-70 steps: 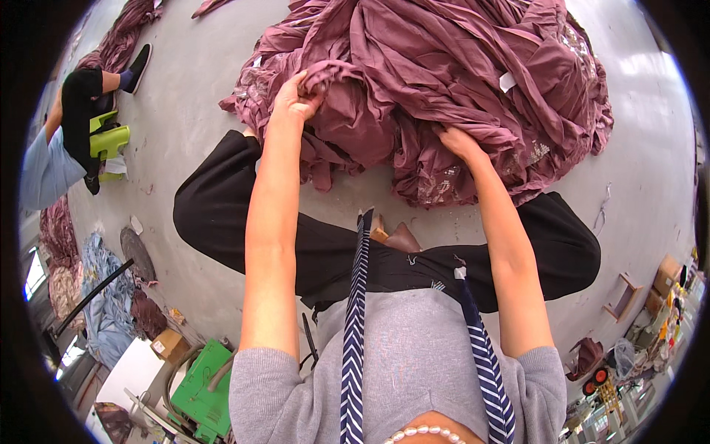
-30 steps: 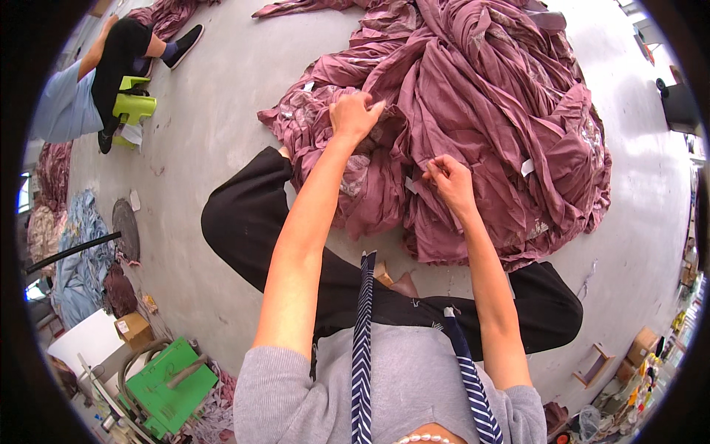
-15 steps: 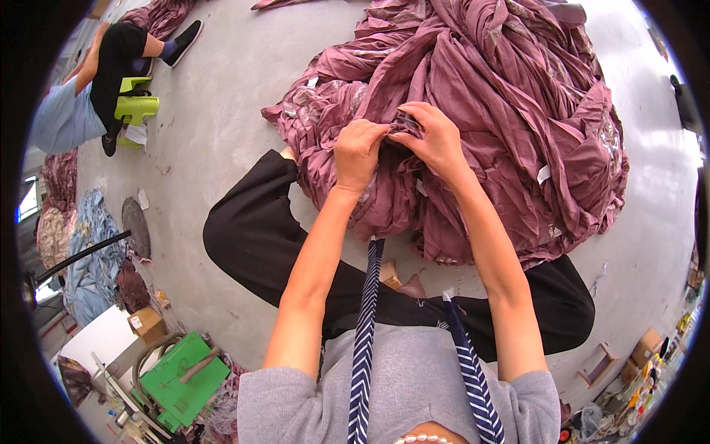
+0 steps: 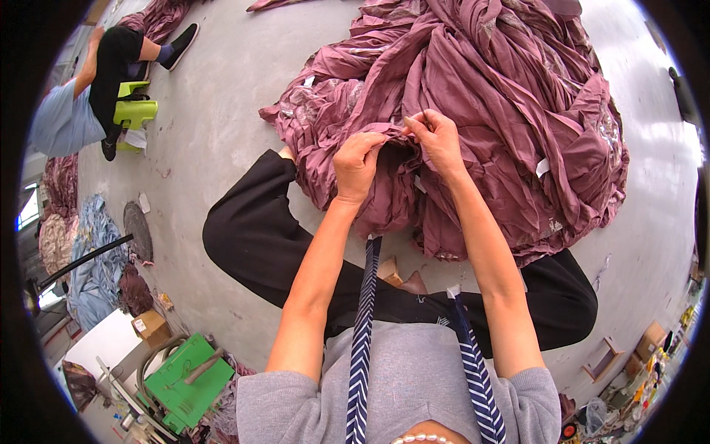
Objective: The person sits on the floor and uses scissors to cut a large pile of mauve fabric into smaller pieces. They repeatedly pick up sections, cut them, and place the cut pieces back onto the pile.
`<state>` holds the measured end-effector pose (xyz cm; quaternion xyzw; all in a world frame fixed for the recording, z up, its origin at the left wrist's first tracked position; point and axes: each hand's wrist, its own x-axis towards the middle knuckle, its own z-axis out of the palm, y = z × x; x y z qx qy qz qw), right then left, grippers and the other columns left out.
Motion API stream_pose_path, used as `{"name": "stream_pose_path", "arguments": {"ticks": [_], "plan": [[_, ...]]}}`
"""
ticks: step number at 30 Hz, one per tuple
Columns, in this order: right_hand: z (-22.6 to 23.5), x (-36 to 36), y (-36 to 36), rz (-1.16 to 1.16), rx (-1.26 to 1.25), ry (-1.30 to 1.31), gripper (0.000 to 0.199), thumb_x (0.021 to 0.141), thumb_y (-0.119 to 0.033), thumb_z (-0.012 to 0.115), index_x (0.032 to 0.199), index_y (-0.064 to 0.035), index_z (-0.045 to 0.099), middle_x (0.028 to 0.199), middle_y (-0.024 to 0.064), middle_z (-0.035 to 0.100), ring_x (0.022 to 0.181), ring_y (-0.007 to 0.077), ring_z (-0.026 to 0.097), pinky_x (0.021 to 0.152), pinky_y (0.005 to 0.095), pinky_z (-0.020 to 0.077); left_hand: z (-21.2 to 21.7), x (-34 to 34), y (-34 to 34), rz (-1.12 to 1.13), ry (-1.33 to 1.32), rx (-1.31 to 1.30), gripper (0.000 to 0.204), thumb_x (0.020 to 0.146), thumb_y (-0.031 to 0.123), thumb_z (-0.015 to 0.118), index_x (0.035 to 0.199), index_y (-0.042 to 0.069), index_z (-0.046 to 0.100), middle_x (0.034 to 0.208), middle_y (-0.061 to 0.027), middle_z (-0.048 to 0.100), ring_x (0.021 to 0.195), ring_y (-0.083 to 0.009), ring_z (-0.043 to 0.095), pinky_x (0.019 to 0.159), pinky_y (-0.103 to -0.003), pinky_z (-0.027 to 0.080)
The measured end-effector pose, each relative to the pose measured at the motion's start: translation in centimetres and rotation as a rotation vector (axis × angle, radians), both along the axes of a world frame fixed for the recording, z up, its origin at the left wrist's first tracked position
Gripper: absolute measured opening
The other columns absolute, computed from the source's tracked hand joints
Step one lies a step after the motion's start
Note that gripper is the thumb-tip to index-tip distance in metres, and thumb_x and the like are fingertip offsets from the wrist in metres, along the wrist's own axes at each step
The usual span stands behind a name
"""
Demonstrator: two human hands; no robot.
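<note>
Bare concrete floor (image 4: 222, 148), lots of free space left of the mauve fabric pile (image 4: 503, 111). Left hand (image 4: 356, 164) and right hand (image 4: 436, 140) both pinch a fold at its near edge; fingertips are buried in cloth.

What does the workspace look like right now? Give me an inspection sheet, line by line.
Surface: bare grey concrete floor; the person sits on it with legs spread.
Job's things: large heap of mauve fabric in front of the person, with small white tags here and there.
Clutter: green crate, cardboard box, blue cloth pile at lower left.
Grippers: left hand and right hand close together, both pinching a fold of the fabric at the near edge of the heap.
Cables: dark hose or cable at left.
Surroundings: another person seated on a green stool at upper left.
</note>
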<state>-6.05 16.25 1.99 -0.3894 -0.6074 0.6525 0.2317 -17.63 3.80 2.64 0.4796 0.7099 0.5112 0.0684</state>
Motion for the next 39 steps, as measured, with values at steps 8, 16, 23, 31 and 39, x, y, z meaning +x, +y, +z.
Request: {"name": "stream_pose_path", "arguments": {"ticks": [8, 16, 23, 31, 39], "plan": [[1.3, 3.2, -0.9, 0.067, 0.327, -0.299, 0.025, 0.088, -0.027, 0.058, 0.092, -0.0022, 0.056, 0.079, 0.0172, 0.062, 0.074, 0.0293, 0.061, 0.065, 0.0364, 0.0454, -0.5, 0.0, -0.1, 0.033, -0.024, 0.02, 0.011, 0.076, -0.001, 0.065, 0.086, 0.003, 0.065, 0.086, -0.0083, 0.067, 0.08, -0.0201, 0.064, 0.072, -0.027, 0.049], [2.2, 1.8, -1.6, 0.17, 0.442, -0.26, 0.021, 0.086, -0.019, 0.062, 0.089, 0.0013, 0.056, 0.074, 0.0149, 0.063, 0.065, 0.0235, 0.062, 0.06, 0.0316, 0.0459, -0.3, 0.0, -0.2, 0.007, 0.038, 0.029, 0.012, 0.075, -0.003, 0.065, 0.086, 0.003, 0.065, 0.086, -0.0085, 0.067, 0.081, -0.0211, 0.064, 0.072, -0.028, 0.049], [2.2, 0.9, -0.9, 0.198, 0.532, -0.321, 0.024, 0.085, -0.025, 0.062, 0.083, -0.0011, 0.057, 0.067, 0.0178, 0.061, 0.063, 0.0334, 0.06, 0.058, 0.0383, 0.0449, -0.1, 0.2, -0.3, -0.001, 0.049, 0.019, 0.013, 0.076, -0.003, 0.064, 0.087, 0.004, 0.065, 0.087, -0.0086, 0.067, 0.081, -0.0207, 0.064, 0.073, -0.028, 0.049], [0.1, 1.4, -0.3, 0.091, 0.148, -0.083, 0.024, 0.078, -0.015, 0.07, 0.094, 0.001, 0.061, 0.073, 0.0018, 0.062, 0.066, 0.0078, 0.055, 0.06, 0.0242, 0.0446, -1.8, 0.5, -1.1, 0.115, -0.443, -0.044, 0.006, 0.083, 0.003, 0.064, 0.089, 0.001, 0.062, 0.089, -0.0033, 0.067, 0.079, -0.008, 0.061, 0.072, -0.021, 0.046], [0.3, -0.2, -0.5, 0.236, 0.447, -0.19, 0.014, 0.077, -0.011, 0.067, 0.087, -0.001, 0.064, 0.07, 0.0092, 0.06, 0.062, 0.0142, 0.056, 0.058, 0.0282, 0.0436, -2.0, 0.5, -1.2, 0.075, -0.541, -0.023, 0.008, 0.083, 0.003, 0.065, 0.089, 0.001, 0.061, 0.087, -0.0009, 0.065, 0.075, -0.0028, 0.056, 0.066, -0.017, 0.044]]}}
